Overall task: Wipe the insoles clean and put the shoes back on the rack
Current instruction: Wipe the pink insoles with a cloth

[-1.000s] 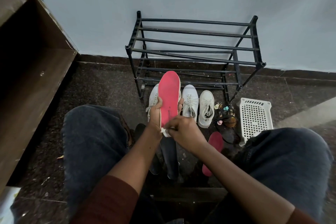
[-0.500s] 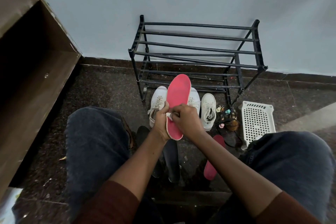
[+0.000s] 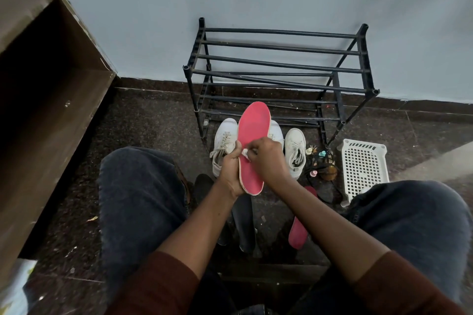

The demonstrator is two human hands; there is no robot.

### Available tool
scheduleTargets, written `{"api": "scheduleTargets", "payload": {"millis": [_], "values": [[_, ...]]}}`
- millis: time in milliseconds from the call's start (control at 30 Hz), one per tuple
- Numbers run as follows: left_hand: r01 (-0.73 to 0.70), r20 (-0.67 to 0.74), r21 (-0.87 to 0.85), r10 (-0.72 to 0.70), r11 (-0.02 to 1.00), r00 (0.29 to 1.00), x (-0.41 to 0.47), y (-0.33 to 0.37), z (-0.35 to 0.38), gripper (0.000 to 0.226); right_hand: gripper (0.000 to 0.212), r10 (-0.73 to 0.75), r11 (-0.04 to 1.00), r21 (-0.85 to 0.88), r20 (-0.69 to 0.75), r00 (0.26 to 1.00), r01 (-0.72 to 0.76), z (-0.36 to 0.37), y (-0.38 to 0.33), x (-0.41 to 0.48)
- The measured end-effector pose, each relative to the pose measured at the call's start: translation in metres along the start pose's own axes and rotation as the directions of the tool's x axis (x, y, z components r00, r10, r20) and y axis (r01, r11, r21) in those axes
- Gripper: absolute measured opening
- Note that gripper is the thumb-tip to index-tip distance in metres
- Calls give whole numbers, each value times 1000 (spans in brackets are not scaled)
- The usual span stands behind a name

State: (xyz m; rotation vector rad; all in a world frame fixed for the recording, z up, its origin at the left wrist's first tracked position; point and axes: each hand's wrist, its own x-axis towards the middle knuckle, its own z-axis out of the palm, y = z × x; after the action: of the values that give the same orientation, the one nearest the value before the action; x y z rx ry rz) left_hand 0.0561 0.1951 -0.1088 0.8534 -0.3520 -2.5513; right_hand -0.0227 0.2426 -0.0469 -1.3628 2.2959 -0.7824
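At frame centre, the left hand point(image 3: 230, 174) gripped the pink insole point(image 3: 252, 140) upright (steadying it) while the right hand point(image 3: 268, 158) pinched a white wipe point(image 3: 245, 154) against it.

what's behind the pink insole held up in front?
The middle sneaker, mostly covered by the pink insole; only its right edge shows. The left sneaker and right sneaker flank it; the rack stands behind the tip.

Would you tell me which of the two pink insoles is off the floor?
The pink insole gripped upright by the left hand, with the right hand pinching a white wipe against it; the other pink insole lies on the floor.
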Motion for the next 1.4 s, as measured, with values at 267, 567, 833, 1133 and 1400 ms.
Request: {"api": "scheduleTargets", "payload": {"millis": [267,567,833,1133,1400], "values": [[14,4,-18,-14,1000,1000,4,3,-5,76,15,-70,997,25,149,986,67,-1,3,-22],[7,-54,-14,-7,1000,999,-1,2,-4,75,15,-184,978,112,85,979,174,-3,-2,-44],[45,-19,11,-45,999,999,-4,4,-4,76,18,-248,965,110,96,964,238,-3,-5,-39],[35,-40,36,-34,999,999,-1,-1,-5,75,10,-230,973,37,59,971,228,2,10,-44],[-8,-55,93,14,996,998,-4,-9,-3,48,17,-6,999,-51,-82,997,2,0,25,12]]}}
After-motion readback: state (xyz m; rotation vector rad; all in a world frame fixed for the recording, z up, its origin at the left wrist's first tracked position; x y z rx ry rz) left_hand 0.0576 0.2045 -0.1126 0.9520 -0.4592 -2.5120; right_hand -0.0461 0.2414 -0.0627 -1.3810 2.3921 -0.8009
